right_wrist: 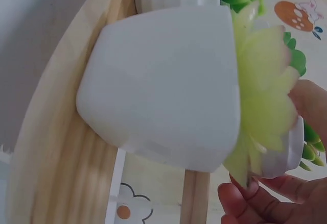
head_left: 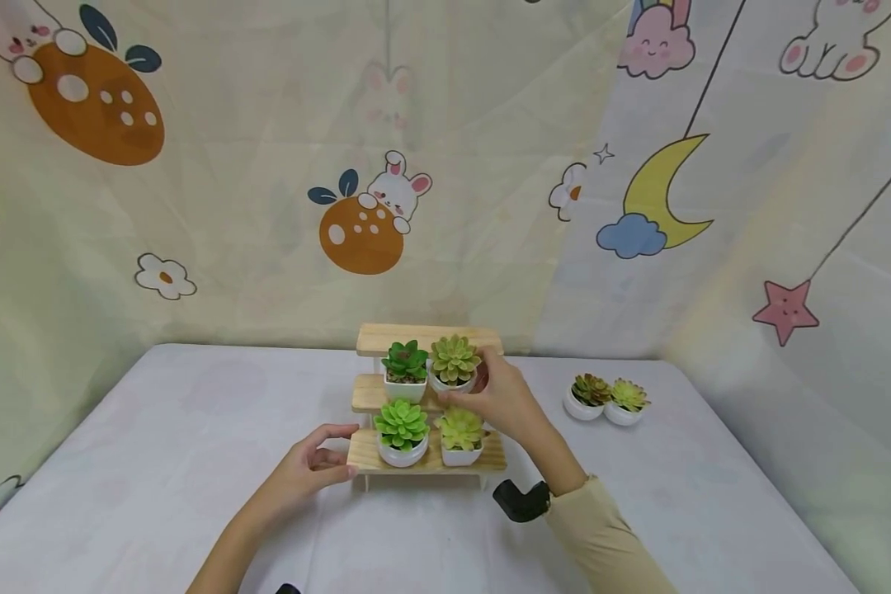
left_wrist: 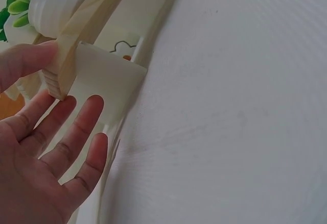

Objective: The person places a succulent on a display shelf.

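Note:
A small three-tier wooden plant stand [head_left: 431, 337] stands at the back of the table. My left hand [head_left: 308, 469] pinches the left end of its lowest board [left_wrist: 94, 17], thumb above and fingertips at the lower edge. My right hand [head_left: 501, 394] grips a round white pot with a dusty-green succulent [head_left: 454, 360] at the right of the middle tier. Beside it sits a dark green succulent [head_left: 405, 363] in a white pot. On the lowest tier are a bright green succulent [head_left: 402, 425] and a yellow-green succulent [head_left: 460, 431], whose squarish pot [right_wrist: 163, 89] partly hides the held pot in the right wrist view.
Two more white-potted succulents, one reddish-green [head_left: 590, 391] and one yellow-green [head_left: 628, 396], stand close together on the white-covered table [head_left: 230, 412] at the right. Behind rises a printed cloth backdrop [head_left: 252, 165]. A black device [head_left: 521, 501] is on my right wrist.

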